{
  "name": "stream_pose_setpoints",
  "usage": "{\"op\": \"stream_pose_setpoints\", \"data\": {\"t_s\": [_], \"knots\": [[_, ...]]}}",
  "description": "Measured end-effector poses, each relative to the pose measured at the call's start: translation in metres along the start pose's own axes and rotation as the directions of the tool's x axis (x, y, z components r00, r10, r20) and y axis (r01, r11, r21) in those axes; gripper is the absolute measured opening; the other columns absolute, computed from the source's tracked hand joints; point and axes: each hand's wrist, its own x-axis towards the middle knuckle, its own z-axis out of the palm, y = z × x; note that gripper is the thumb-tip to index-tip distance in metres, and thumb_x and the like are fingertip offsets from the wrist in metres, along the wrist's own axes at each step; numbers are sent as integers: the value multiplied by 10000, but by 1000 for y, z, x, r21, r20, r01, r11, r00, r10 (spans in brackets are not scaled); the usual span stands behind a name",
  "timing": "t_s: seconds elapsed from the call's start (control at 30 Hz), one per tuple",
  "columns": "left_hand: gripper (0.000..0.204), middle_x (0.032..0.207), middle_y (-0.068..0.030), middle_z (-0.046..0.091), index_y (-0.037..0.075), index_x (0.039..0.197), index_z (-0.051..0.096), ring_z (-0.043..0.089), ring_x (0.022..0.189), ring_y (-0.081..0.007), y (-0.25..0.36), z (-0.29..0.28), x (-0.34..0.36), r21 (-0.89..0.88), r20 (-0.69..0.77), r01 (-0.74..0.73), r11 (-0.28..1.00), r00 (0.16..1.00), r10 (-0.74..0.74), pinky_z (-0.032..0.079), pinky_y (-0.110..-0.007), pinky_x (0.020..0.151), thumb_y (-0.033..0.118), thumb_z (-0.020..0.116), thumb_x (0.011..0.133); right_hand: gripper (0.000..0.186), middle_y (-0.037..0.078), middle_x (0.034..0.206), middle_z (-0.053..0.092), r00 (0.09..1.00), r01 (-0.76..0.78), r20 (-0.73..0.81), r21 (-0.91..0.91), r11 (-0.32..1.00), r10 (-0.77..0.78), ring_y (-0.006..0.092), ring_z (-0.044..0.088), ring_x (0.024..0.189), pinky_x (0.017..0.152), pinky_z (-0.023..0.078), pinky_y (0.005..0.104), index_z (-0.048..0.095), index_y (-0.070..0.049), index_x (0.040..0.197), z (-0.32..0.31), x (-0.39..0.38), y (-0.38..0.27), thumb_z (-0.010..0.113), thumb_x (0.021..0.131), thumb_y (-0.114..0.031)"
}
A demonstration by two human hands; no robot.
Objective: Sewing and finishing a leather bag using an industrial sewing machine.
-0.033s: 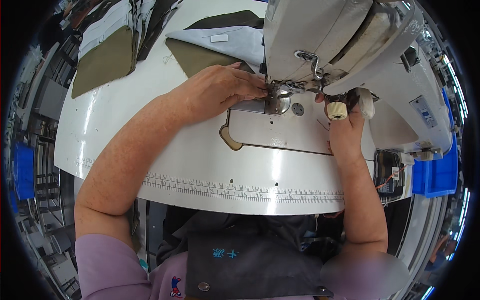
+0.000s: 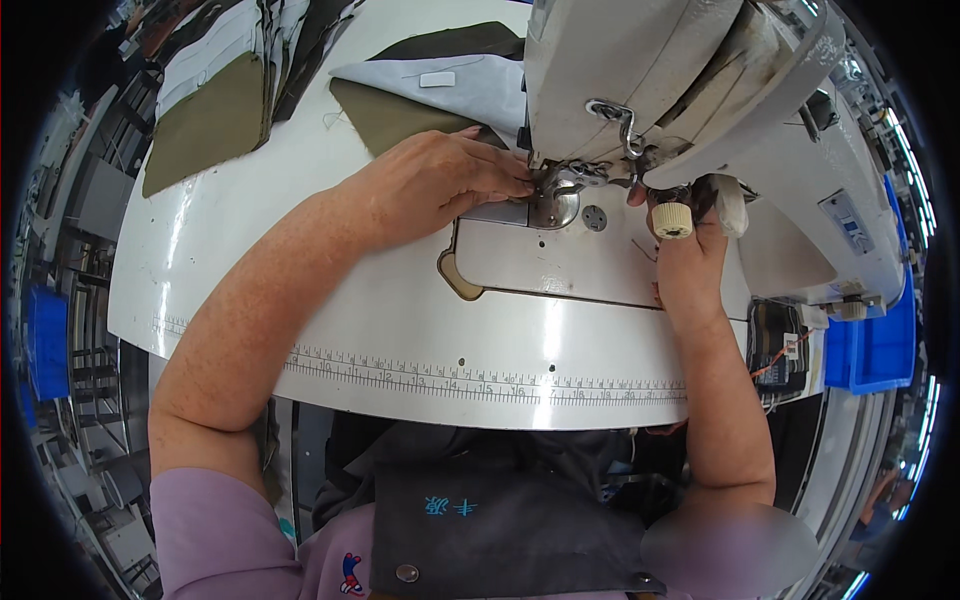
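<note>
A white sewing machine (image 2: 640,80) stands over the table, its metal presser foot area (image 2: 556,200) low above the bed. Just left of that, my left hand (image 2: 440,182) has its fingers pressed together, tips closed on a piece of fabric (image 2: 395,115). This piece is olive green with a pale grey-white layer and a dark part; its edge under the fingers is mostly hidden. On the other side, my right hand (image 2: 692,265) reaches up behind the cream knob (image 2: 672,220) of the machine. Its fingers are largely hidden, so what they hold cannot be made out.
A stack of olive, white and dark fabric pieces (image 2: 205,125) lies at the far left of the white table (image 2: 300,300). A printed ruler strip (image 2: 480,385) runs along the near edge. Blue bins (image 2: 870,345) stand at the right, beside a dark striped bundle (image 2: 778,345).
</note>
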Motion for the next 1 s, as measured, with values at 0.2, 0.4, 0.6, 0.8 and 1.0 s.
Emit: {"op": "stream_pose_setpoints", "data": {"t_s": [0.2, 0.4, 0.6, 0.8, 1.0], "knots": [[290, 1193, -104, 741, 54, 1172, 758, 675, 1123, -302, -2, 1, -2, 54, -17, -51, 997, 998, 52, 562, -402, 974, -12, 658, 908, 178, 0, 946, 644, 954, 273, 95, 129, 953, -286, 75, 564, 845, 758, 466, 239, 621, 10, 1162, 0, 3, 27, 614, 1059, -135], [275, 1268, -41, 713, 138, 1198, 746, 635, 1238, -251, 1, -1, -1, 77, -29, 80, 994, 997, -78, 452, -461, 1155, 87, 666, 940, 234, 22, 924, 699, 975, 197, 80, 107, 974, -206, 101, 558, 830, 821, 467, 279, 725, 6, 1085, 7, -3, 21, 566, 1064, -163], [215, 1059, -23, 702, 112, 1092, 755, 666, 1015, -247, -16, -8, -12, 322, -186, 66, 945, 983, -6, 557, -383, 817, 110, 743, 877, 424, -23, 782, 610, 939, 285, 220, -68, 956, -264, 84, 528, 746, 660, 414, 252, 750, -9, 969, 8, -8, -1, 604, 1062, -396], [141, 965, -61, 620, 23, 941, 719, 629, 845, -261, 15, -9, -30, 635, 15, -131, 761, 987, 158, 535, -391, 729, 117, 724, 836, 414, -6, 752, 596, 947, 284, 208, -181, 941, -246, 94, 530, 733, 667, 434, 263, 741, 4, 967, 6, -7, 7, 613, 1059, -378], [247, 847, -65, 519, 66, 745, 569, 603, 785, -216, 90, 6, -67, 715, 61, -10, 699, 997, -48, 481, -372, 617, 231, 703, 871, 193, 104, 876, 693, 908, 319, 346, -199, 927, -238, 150, 600, 737, 690, 493, 297, 728, -11, 1094, 4, -7, -9, 708, 973, -160]]}}
